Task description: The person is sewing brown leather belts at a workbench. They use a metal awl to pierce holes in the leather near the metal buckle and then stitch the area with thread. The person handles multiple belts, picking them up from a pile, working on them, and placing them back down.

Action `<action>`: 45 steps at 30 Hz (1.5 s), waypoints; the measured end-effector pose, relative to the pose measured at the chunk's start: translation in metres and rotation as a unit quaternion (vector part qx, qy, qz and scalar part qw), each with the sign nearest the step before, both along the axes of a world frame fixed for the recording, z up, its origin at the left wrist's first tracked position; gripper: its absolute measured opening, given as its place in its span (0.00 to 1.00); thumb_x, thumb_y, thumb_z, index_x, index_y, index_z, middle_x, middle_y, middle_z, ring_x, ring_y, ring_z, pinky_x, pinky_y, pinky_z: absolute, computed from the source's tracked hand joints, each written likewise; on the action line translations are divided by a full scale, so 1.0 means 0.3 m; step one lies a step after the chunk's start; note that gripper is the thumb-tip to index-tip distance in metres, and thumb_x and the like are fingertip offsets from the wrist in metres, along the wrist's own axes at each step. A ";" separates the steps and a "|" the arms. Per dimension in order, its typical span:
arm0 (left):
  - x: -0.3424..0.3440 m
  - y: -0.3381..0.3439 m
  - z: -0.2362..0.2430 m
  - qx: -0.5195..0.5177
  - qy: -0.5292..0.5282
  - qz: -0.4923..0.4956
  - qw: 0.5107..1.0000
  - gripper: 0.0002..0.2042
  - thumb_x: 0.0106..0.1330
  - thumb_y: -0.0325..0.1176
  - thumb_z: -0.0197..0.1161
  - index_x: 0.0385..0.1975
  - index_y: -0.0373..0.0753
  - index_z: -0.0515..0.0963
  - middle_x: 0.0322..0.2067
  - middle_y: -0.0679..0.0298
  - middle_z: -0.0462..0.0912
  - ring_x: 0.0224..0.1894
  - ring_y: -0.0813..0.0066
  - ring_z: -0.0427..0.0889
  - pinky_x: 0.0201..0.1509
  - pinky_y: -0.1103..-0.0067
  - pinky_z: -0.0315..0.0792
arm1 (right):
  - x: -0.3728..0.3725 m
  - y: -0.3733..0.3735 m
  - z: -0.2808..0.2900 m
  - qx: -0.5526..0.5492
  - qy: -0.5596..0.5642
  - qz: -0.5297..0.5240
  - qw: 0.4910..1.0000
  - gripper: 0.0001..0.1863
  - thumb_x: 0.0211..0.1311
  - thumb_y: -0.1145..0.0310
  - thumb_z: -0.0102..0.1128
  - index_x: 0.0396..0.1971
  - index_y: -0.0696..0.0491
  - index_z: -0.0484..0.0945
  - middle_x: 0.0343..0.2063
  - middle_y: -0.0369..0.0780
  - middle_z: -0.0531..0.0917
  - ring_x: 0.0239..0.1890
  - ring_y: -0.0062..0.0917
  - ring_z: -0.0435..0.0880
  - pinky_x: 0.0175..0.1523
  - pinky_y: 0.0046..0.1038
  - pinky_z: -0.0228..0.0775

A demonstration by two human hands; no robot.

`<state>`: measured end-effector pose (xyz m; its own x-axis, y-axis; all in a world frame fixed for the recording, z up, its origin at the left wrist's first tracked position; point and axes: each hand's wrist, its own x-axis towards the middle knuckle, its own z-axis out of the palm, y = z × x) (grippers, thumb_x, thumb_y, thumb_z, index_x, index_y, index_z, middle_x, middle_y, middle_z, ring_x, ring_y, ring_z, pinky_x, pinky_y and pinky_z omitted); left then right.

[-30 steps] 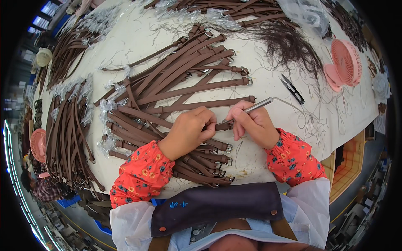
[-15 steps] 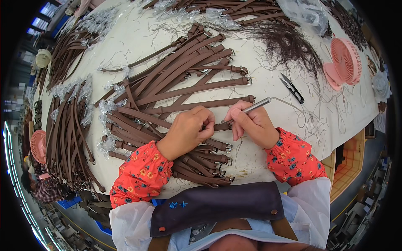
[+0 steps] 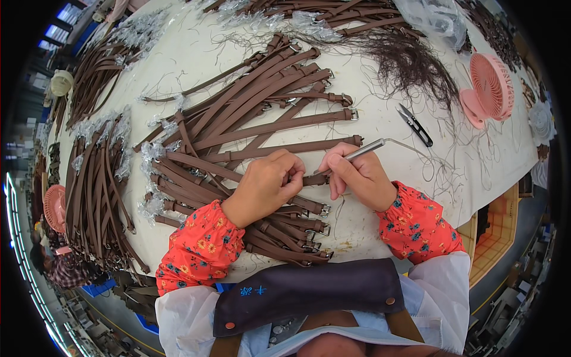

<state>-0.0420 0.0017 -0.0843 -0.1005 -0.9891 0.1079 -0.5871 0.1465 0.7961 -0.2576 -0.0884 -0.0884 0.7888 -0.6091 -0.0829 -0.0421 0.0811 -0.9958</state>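
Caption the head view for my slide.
Left hand steadies a brown strap; right hand works it with a metal tool.

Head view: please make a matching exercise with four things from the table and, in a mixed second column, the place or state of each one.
Things:
1. pink fan
2. small snips
3. metal tool
4. brown strap

Places or states:
A. held in the right hand
B. pinched between both hands
C. lying alone on the white table, closed
D. at the table's far right edge

Pairs: 1-D, 2-C, 3-A, 4-B
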 end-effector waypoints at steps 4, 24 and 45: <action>0.010 0.004 -0.004 0.004 0.033 -0.008 0.999 0.06 0.61 0.24 0.68 0.36 0.35 0.82 0.27 0.63 0.79 0.21 0.77 0.75 0.25 0.78 0.69 | -0.004 -0.001 0.024 0.037 0.008 -0.007 0.999 0.20 0.79 0.60 0.48 0.36 0.61 0.79 0.19 0.36 0.80 0.20 0.16 0.80 0.32 0.21 0.72; -0.005 0.000 -0.006 -0.002 -0.028 -0.026 0.999 0.04 0.56 0.23 0.67 0.30 0.35 0.80 0.28 0.59 0.80 0.27 0.62 0.82 0.31 0.72 0.75 | -0.004 0.001 0.027 0.042 0.002 -0.003 0.999 0.21 0.78 0.63 0.49 0.28 0.62 0.80 0.33 0.38 0.81 0.20 0.16 0.80 0.28 0.20 0.69; -0.003 0.000 -0.003 0.052 0.007 0.001 0.999 0.04 0.59 0.23 0.66 0.32 0.34 0.78 0.26 0.63 0.79 0.24 0.75 0.78 0.28 0.77 0.72 | -0.002 0.000 0.027 0.033 0.010 0.012 0.999 0.18 0.79 0.62 0.47 0.35 0.60 0.78 0.20 0.35 0.77 0.19 0.17 0.80 0.28 0.20 0.70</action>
